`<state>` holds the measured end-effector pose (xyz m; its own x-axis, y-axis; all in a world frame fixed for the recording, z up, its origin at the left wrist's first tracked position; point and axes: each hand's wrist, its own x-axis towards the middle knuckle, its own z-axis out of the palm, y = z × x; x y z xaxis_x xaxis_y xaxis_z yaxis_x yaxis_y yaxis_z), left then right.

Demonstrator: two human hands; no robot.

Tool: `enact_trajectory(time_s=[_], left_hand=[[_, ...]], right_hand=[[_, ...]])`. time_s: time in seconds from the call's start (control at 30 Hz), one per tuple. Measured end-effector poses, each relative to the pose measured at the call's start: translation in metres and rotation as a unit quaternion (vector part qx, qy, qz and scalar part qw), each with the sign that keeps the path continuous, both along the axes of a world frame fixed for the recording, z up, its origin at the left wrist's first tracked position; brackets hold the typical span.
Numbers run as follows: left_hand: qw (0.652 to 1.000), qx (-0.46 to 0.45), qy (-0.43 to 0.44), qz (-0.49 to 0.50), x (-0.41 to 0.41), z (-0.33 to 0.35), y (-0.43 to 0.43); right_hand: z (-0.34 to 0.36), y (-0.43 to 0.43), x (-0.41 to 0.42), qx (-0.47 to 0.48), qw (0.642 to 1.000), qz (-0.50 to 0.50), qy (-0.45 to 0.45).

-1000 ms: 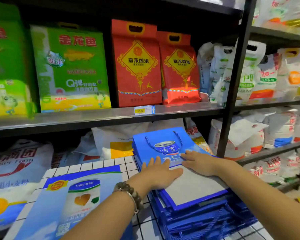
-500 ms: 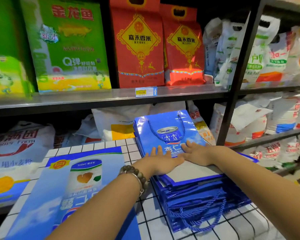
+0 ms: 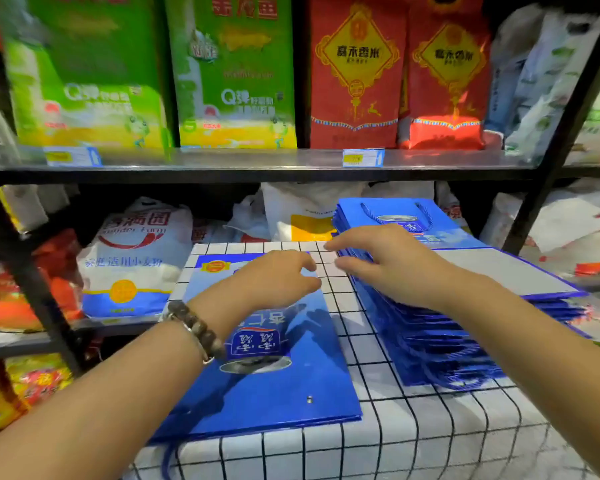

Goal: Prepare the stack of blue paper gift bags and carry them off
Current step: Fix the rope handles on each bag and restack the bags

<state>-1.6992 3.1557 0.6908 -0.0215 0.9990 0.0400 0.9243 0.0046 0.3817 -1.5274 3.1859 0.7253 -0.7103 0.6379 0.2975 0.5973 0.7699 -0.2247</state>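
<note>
A stack of flat blue paper gift bags [image 3: 416, 327] lies on the right of a checked tablecloth [image 3: 430, 431], with a grey-white panel on top and rope handles hanging at its near end. My right hand [image 3: 388, 261] is at the stack's left edge, its straight fingers reaching over the top and the thumb by the side. One more blue bag [image 3: 284, 386] lies flat by itself to the left. My left hand [image 3: 278, 278], with a bead bracelet on the wrist, hovers over that bag's far end, fingers loosely curled and holding nothing.
A dark metal shelf [image 3: 257, 161] runs right behind the table, carrying green and red rice packs. Flour sacks [image 3: 136, 258] fill the lower shelf on the left. A black shelf post [image 3: 548, 161] rises at the right, just beyond the stack.
Both hands have left the top of the stack. The left hand moved left over the single bag, and the right hand slid to the stack's left edge. The view swung left and down.
</note>
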Motion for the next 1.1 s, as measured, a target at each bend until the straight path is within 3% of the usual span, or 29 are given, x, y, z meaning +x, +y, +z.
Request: enact_trajectory(time_s=[0.17,0.33,0.57,0.67,0.77,0.83,0.9,0.97,1.03,1.1], left_hand=[[0.994,-0.040,0.078,0.062,-0.048,-0.030,-0.053],[0.993,-0.054,0.076,0.077,-0.064,-0.051,-0.091],[0.995,-0.076,0.017,0.057,-0.076,-0.045,-0.131],[0.989,-0.063,0.097,0.087,-0.084,-0.047,-0.147],[0.956,-0.063,0.260,0.119,-0.075,-0.048,-0.156],[0.955,-0.051,0.274,0.103,-0.069,-0.048,-0.158],[0.981,-0.013,0.151,0.119,-0.069,-0.046,-0.157],[0.988,0.014,-0.076,0.133,-0.066,-0.041,-0.152],[0.939,0.012,-0.316,0.137,-0.059,-0.036,-0.146],[0.870,0.003,-0.471,0.146,-0.050,-0.034,-0.139]], right_hand=[[-0.061,-0.052,-0.051,-0.020,0.982,0.083,-0.167],[-0.118,-0.051,-0.084,-0.095,0.982,0.091,-0.135],[-0.120,-0.044,-0.089,-0.129,0.980,0.068,-0.136],[-0.125,-0.044,-0.089,-0.150,0.981,0.059,-0.109],[-0.125,-0.043,-0.087,-0.166,0.981,0.056,-0.077],[-0.126,-0.043,-0.087,-0.173,0.981,0.056,-0.065],[-0.126,-0.043,-0.087,-0.177,0.981,0.056,-0.055],[-0.127,-0.043,-0.087,-0.182,0.981,0.055,-0.039],[-0.129,-0.043,-0.086,-0.196,0.979,0.053,-0.009],[-0.129,-0.044,-0.085,-0.215,0.973,0.049,0.062]])
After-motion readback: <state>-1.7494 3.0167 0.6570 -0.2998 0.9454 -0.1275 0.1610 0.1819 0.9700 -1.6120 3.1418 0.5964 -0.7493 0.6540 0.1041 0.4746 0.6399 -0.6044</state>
